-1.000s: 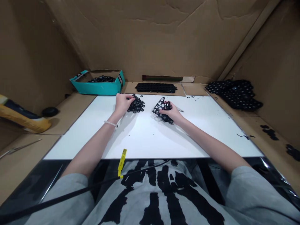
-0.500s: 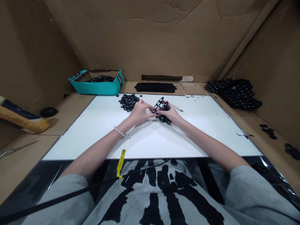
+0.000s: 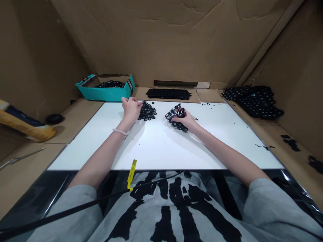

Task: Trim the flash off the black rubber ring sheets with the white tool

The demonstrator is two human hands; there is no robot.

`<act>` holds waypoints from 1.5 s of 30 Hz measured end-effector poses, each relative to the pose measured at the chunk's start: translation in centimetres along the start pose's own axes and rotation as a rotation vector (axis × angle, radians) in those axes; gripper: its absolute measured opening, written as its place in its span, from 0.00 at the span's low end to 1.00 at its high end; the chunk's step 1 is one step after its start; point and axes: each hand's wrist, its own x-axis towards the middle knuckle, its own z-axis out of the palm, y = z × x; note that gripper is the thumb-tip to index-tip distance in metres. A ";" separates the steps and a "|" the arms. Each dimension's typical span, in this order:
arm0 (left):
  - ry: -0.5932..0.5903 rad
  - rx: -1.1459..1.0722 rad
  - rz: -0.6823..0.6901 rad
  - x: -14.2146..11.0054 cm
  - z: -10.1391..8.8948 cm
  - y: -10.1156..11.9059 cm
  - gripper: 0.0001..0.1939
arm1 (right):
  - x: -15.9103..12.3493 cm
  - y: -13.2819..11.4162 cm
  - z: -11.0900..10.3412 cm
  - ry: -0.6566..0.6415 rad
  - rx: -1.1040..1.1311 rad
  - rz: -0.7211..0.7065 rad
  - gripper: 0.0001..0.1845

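My right hand [image 3: 187, 119] grips a black perforated rubber sheet [image 3: 175, 118], crumpled and lifted off the white board [image 3: 161, 144]. A pile of small black rings [image 3: 148, 112] lies on the board to the left of the sheet. My left hand [image 3: 131, 108] rests at the left edge of that pile, fingers curled toward the rings and touching them; what its fingertips hold is too small to see.
A teal box [image 3: 107, 90] with black rings stands at the back left. A flat black sheet [image 3: 168, 93] lies at the back centre, and a stack of black sheets [image 3: 253, 97] at the right. Black scraps [image 3: 290, 143] dot the cardboard. Tweezers [image 3: 20, 157] lie left.
Half a second ago my left hand was at the perforated sheet beside my right hand; it has moved back left to the ring pile. My right hand still holds the sheet.
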 end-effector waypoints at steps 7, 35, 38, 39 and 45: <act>-0.035 0.134 0.086 -0.7 0.2 0.9 0.16 | -0.3 0.0 0.4 -0.008 -0.002 0.023 0.34; -0.078 -0.011 -0.039 0.4 -0.9 0.5 0.04 | 0.2 0.8 0.3 0.022 0.049 0.075 0.31; -0.105 0.048 0.075 -0.8 -0.8 2.4 0.07 | 0.0 0.7 0.5 0.017 0.034 0.056 0.31; -0.125 0.024 0.148 -1.4 -0.8 3.4 0.08 | -0.1 0.6 0.6 0.016 0.028 0.045 0.32; -0.408 -0.162 0.378 -5.3 0.0 8.5 0.13 | -0.6 0.3 1.2 -0.016 0.061 0.000 0.32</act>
